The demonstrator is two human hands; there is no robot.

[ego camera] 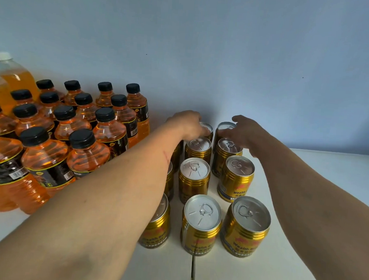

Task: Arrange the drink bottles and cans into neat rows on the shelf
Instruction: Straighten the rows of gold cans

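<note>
I have my left hand [187,124] curled over the back can [206,128] and my right hand [243,129] loosely spread on its neighbour [224,126], squaring the rear row beside the bottles [81,134]; next, I reckon, nudge both flush.

Both forearms are bare with no sleeves showing, the left forearm [103,199] carries a thin red scratch on its upper side, and the left hand [187,124] and right hand [242,132] are bare.
</note>
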